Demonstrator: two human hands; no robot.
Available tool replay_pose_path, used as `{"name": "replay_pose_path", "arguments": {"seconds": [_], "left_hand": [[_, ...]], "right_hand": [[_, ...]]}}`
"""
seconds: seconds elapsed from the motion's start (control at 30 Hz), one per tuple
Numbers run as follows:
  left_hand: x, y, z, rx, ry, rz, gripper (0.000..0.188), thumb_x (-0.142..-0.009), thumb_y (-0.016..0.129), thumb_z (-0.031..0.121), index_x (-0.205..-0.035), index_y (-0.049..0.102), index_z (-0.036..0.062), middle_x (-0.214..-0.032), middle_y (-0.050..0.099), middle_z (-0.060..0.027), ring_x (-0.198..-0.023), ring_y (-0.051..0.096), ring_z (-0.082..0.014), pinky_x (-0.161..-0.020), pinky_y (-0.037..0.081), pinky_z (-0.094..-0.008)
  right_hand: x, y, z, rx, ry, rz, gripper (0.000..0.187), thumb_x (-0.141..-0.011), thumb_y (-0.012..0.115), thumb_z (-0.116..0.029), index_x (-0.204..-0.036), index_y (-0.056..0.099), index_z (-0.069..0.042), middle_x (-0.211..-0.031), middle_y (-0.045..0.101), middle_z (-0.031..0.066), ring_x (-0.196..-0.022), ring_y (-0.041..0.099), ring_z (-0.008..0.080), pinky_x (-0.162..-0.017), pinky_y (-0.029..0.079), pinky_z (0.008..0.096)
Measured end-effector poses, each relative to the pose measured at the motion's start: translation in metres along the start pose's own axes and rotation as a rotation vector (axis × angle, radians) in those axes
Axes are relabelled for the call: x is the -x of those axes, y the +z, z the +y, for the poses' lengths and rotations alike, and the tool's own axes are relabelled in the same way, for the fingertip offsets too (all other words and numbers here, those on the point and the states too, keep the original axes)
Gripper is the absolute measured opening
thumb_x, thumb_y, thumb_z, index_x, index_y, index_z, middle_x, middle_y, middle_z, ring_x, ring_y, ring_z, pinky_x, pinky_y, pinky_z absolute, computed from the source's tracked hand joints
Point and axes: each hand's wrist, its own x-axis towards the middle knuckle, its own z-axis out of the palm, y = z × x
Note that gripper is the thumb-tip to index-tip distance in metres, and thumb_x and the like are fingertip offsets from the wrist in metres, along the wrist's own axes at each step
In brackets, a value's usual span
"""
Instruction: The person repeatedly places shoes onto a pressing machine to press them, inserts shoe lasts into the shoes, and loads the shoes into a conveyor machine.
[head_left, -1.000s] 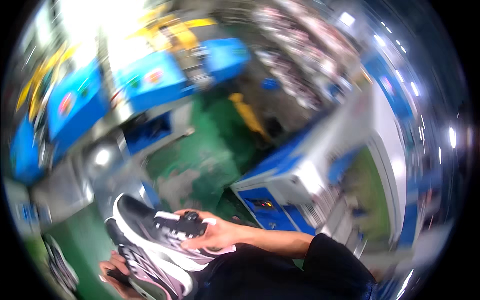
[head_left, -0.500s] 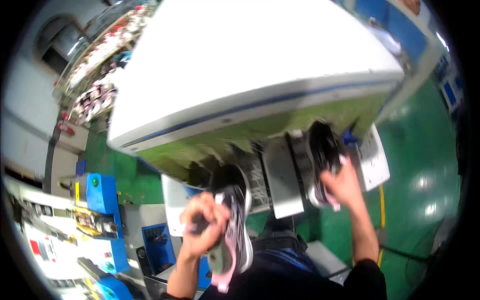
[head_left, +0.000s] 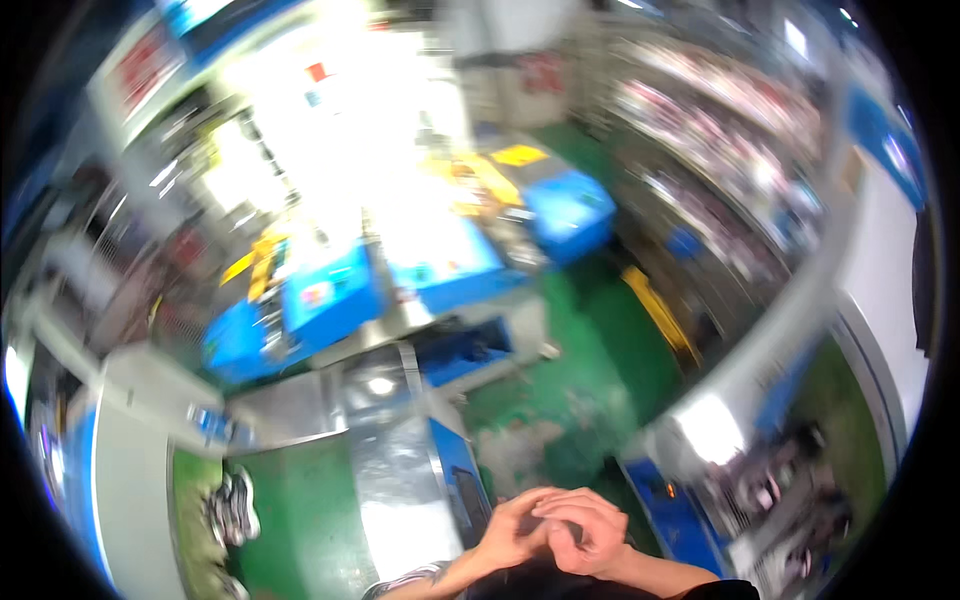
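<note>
Close to my body at the lower middle, my two hands meet with curled fingers. My left hand [head_left: 517, 528] is closed, its fingertips touching the fingers of my right hand [head_left: 592, 532], which is curled as well. What they hold between them, if anything, is hidden and blurred. A small striped thing [head_left: 412, 577] shows beside my left forearm; its kind cannot be made out. At lower right, several dark and pink shoes [head_left: 768, 490] lie in the opening of a white machine [head_left: 880, 260]. A dark shoe with a pale sole [head_left: 236, 508] sits at lower left.
A metal-topped table [head_left: 395, 490] stands left of my hands. Beyond it is a brightly lit bench with blue machine units [head_left: 335, 290]. Racks of shoes [head_left: 720, 150] stand at far right, above green floor [head_left: 570, 370]. Another white machine [head_left: 130, 480] is at the left.
My view has swung left, away from the white machine's front. My hands have left the two shoes they were on and come together near my body.
</note>
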Motion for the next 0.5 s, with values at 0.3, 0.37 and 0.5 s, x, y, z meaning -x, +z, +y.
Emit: {"name": "replay_pose_path", "arguments": {"seconds": [0.3,0.37,0.5], "left_hand": [[0.437,-0.189,-0.23,-0.671,-0.793,2.04,0.036,-0.082,0.057,0.013,-0.113,0.05,-0.0018,-0.119,0.052,-0.0191,-0.114,0.046,-0.0361,-0.1,0.033,-0.0423],[0.497,-0.149,-0.276,-0.778,-1.144,1.998,0.047,-0.082,0.058,0.017,-0.122,0.043,-0.0049,-0.133,0.04,-0.0208,-0.127,0.034,-0.0364,-0.108,0.024,-0.0462],[0.515,-0.043,-0.249,-0.616,-1.347,1.858,0.045,-0.082,0.057,0.015,-0.121,0.044,-0.0043,-0.135,0.039,-0.0205,-0.127,0.035,-0.0354,-0.108,0.024,-0.0474]], "right_hand": [[0.049,0.314,-0.066,-0.169,-0.071,-1.422,0.02,-0.082,0.062,-0.012,-0.093,0.062,0.004,-0.084,0.065,0.0169,-0.079,0.065,0.0224,-0.068,0.053,0.029],[0.072,0.423,-0.053,0.045,-0.138,-1.656,0.039,-0.077,0.071,-0.023,-0.105,0.058,0.001,-0.095,0.065,0.013,-0.085,0.064,0.021,-0.069,0.053,0.0295],[0.194,0.596,-0.151,-0.386,-1.132,-1.811,0.037,-0.081,0.065,-0.031,-0.1,0.051,-0.003,-0.082,0.053,0.0148,-0.072,0.056,0.0283,-0.067,0.047,0.0399]]}}
